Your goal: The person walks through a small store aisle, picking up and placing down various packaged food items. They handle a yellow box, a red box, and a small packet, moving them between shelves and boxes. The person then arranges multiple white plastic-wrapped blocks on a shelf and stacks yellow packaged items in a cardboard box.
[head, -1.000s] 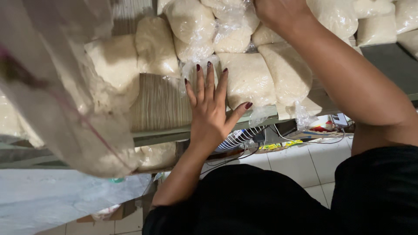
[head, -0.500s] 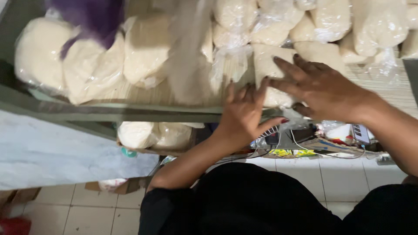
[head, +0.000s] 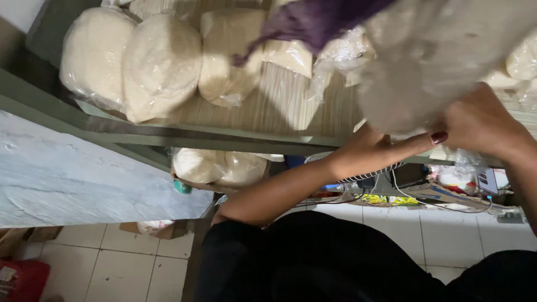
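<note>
With your left hand [head: 380, 148] and right hand [head: 481, 126] both cupped around the raised clear bag [head: 442, 61], support its base as you lift.

- Both hands hold a clear plastic bag of white grains [head: 442, 61], blurred, close to the camera.
- The left hand [head: 372, 148] supports it from below; the right hand [head: 481, 126] grips its side.
- A purple tie [head: 313, 22] hangs at the bag's top.
- More filled bags [head: 162, 64] lie on the slatted counter [head: 268, 106].
</note>
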